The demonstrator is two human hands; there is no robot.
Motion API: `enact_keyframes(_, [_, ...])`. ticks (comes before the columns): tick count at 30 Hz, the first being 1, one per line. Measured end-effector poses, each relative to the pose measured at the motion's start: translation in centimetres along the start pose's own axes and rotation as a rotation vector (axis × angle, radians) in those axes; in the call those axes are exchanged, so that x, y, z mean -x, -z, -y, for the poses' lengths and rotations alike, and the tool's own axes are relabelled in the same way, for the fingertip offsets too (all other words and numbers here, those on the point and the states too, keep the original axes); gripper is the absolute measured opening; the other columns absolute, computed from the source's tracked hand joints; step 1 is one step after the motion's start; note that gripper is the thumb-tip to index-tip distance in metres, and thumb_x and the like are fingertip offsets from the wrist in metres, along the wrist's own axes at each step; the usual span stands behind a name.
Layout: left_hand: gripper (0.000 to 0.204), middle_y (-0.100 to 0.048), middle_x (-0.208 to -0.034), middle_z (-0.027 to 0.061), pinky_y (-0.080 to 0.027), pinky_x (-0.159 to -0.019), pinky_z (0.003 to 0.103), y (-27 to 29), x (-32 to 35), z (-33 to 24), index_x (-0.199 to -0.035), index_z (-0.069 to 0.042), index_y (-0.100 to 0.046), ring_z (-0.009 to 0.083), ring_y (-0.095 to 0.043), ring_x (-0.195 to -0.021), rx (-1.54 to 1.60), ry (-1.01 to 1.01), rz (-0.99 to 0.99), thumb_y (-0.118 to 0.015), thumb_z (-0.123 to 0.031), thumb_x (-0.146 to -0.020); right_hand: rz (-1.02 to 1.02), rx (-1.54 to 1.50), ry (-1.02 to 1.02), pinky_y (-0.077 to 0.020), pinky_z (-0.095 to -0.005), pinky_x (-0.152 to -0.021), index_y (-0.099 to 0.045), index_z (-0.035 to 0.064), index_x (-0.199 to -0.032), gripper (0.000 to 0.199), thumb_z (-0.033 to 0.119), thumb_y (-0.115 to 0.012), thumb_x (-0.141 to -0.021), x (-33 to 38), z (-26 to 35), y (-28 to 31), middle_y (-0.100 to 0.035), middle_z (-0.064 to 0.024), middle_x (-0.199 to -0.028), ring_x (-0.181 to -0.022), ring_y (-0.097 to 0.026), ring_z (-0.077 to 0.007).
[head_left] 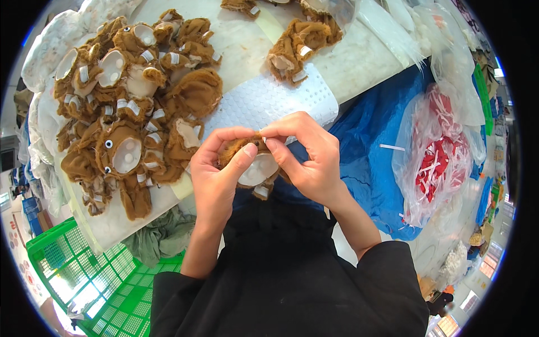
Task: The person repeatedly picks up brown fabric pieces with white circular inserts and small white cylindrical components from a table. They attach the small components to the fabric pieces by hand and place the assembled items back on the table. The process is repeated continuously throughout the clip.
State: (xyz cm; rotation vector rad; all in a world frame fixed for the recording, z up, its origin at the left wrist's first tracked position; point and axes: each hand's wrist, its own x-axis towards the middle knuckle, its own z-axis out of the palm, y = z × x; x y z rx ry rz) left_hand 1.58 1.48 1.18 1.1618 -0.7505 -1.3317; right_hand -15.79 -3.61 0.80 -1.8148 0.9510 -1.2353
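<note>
In front of my body, at the table's near edge, both hands hold one brown plush toy skin (233,150) with a pale round muzzle piece (260,171). My left hand (216,168) is closed around its left side, thumb lying on the fur. My right hand (307,160) pinches the top edge between thumb and forefinger. Whatever small part sits in that pinch is hidden by the fingertips. A white tag hangs at the skin's lower edge. Left of my hands lies a heap of similar plush skins (193,92), some with eyes and pale muzzles fitted.
More skins (306,42) lie at the far side of the white table (236,33), beyond a bumpy white mat (309,92). To the right are blue sheeting (368,168) and a clear bag of red and white pieces (435,168). A green crate (120,297) stands lower left.
</note>
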Motion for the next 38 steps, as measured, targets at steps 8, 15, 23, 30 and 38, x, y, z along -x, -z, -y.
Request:
enact_keyframes(8, [0.025,-0.075,-0.114,0.006,-0.055,-0.096,0.027,-0.2,0.2,0.0,-0.121,0.001,-0.07,0.0116,-0.07,-0.104,-0.051,0.003,0.035,-0.076,-0.003,-0.098,0.021,-0.01,0.025,-0.0556,-0.0363,-0.076,-0.077,0.0042,-0.103,0.015,-0.002,-0.078,-0.089,0.0,0.5,-0.1,-0.073,-0.0078,-0.096,-0.088,-0.068,-0.0258])
enact_keyframes(15, [0.022,-0.074,-0.113,0.0045,-0.053,-0.096,0.026,0.2,-0.1,-0.3,-0.119,0.0,-0.07,0.0098,-0.068,-0.106,0.025,0.048,0.01,-0.076,-0.004,-0.098,0.055,0.12,0.088,-0.0533,-0.0382,-0.078,-0.079,0.0072,-0.104,0.023,0.0,-0.081,-0.083,0.3,0.4,0.0,-0.068,-0.0059,-0.099,-0.092,-0.064,-0.0265])
enact_keyframes(23, [0.022,-0.072,-0.113,0.0036,-0.052,-0.093,0.025,0.3,0.2,-0.3,-0.119,-0.001,-0.069,0.009,-0.066,-0.104,-0.024,0.05,-0.001,-0.076,-0.005,-0.098,0.133,0.151,0.068,-0.0511,-0.0412,-0.081,-0.078,0.0066,-0.11,0.027,0.004,-0.082,-0.083,0.2,0.4,0.3,-0.067,-0.007,-0.1,-0.092,-0.063,-0.0271])
enact_keyframes(30, [0.041,-0.069,-0.126,0.016,-0.06,-0.101,0.041,6.4,-1.2,-9.4,-0.132,0.001,-0.066,0.0247,-0.07,-0.117,-0.084,-0.431,-0.26,-0.071,-0.011,-0.093,0.013,0.089,0.042,-0.0557,-0.0375,-0.083,-0.074,0.0014,-0.125,0.034,0.012,-0.078,-0.093,0.6,0.1,1.8,-0.071,-0.0128,-0.11,-0.091,-0.067,-0.0258])
enact_keyframes(38, [0.059,-0.08,-0.119,0.0153,-0.052,-0.103,0.036,28.2,-10.3,-13.6,-0.135,-0.011,-0.072,0.0296,-0.074,-0.112,-1.396,-0.314,-0.897,-0.067,-0.058,-0.1,-0.22,0.381,-0.045,-0.0551,-0.0316,-0.082,-0.074,0.0031,-0.126,0.031,0.01,-0.073,-0.096,-2.3,-3.8,6.2,-0.072,-0.0122,-0.112,-0.087,-0.069,-0.0233])
